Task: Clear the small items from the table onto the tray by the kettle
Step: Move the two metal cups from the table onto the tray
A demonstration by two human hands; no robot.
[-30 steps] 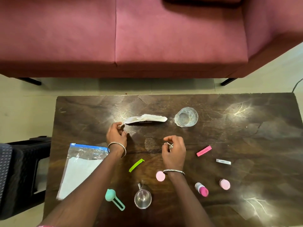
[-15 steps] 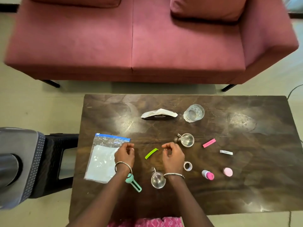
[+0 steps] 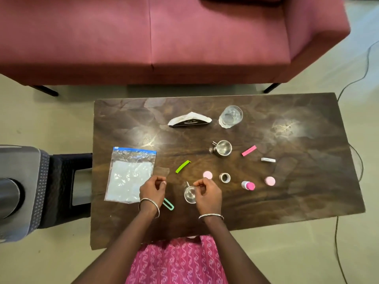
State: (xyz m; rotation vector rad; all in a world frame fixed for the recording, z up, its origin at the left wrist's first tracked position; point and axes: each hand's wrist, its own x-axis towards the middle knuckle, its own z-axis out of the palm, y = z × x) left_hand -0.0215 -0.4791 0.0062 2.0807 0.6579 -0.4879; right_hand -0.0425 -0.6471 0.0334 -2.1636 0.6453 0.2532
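Both hands hover low over the near edge of the dark table (image 3: 287, 201): left hand (image 3: 152, 188) with fingers loosely curled, cannot tell if it holds anything; right hand (image 3: 208, 192) curled too, thumb and forefinger pinched narrow right over a small steel cup (image 3: 189, 194), grip unclear. Small items lie scattered on the table: green clip (image 3: 183, 166), pink cap (image 3: 207, 174), tape ring (image 3: 224, 178), pink-capped bottle (image 3: 248, 185), second steel cup (image 3: 222, 148), zip bag (image 3: 131, 174) at left.

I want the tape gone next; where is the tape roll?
In the head view the tape roll lies right of centre on the table, between a pink cap and the pink-capped bottle, just beyond the right hand.
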